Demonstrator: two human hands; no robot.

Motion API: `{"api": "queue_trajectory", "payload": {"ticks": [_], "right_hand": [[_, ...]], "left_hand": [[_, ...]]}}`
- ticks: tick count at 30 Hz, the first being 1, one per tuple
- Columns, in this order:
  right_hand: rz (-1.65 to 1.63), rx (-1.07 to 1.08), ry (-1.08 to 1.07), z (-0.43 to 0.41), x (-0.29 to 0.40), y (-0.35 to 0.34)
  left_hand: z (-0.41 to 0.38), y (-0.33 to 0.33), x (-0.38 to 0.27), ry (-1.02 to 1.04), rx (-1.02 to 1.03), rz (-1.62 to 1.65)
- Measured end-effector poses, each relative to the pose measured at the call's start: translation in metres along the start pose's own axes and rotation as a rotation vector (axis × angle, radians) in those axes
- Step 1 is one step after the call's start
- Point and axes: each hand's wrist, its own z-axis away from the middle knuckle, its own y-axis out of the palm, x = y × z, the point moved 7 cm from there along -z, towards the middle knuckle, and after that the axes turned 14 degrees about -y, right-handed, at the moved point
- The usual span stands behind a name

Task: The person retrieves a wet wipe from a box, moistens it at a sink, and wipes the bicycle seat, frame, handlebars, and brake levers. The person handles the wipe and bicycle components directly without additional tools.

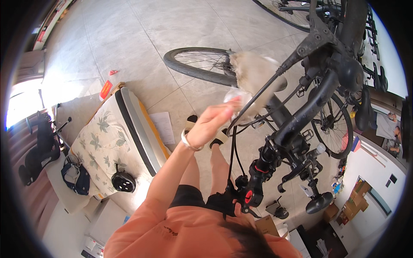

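Note:
My left hand (211, 121), with a light bracelet at the wrist, reaches forward beside the black cables of a bicycle. Its fingers are closed at a whitish, crumpled edge of a beige cloth-like thing (255, 77), which is blurred and hangs over part of the bicycle. Close to my body, a few fingers of my right hand (237, 209) show round the black handlebar (219, 203), below the stem; the rest of that hand is hidden. The bicycle's black frame (279, 111) and a spoked wheel (200, 66) lie ahead, the wheel partly behind the beige thing.
A padded bench with leaf-print fabric (103, 135) stands at left, bearing a black helmet (123, 182) and a dark blue bag (75, 177). A printed sheet (162, 127) lies on the tiled floor. More bicycles (332, 129) stand at right. A person (392, 129) is at the far right edge.

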Motion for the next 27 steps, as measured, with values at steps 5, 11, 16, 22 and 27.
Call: {"api": "queue_trajectory", "payload": {"ticks": [5, 11, 16, 22, 27], "right_hand": [[1.142, 0.161, -0.542, 0.005, 0.033, 0.024], [1.191, 0.103, -0.673, 0.006, 0.025, 0.001], [1.608, 0.102, -0.716, 0.011, 0.019, -0.016], [1.410, 0.042, -0.640, 0.009, 0.041, 0.037], [1.365, 0.039, -0.650, 0.005, 0.044, 0.051]], "left_hand": [[-0.026, 0.012, -0.007, 0.196, 0.416, -0.321], [-0.038, 0.008, 0.014, 0.104, 0.369, -0.259], [-0.052, 0.008, 0.013, 0.098, 0.388, -0.277], [-0.096, 0.002, 0.044, -0.343, 0.275, -0.281], [-0.120, 0.006, 0.009, -0.195, 0.130, -0.465]]}}
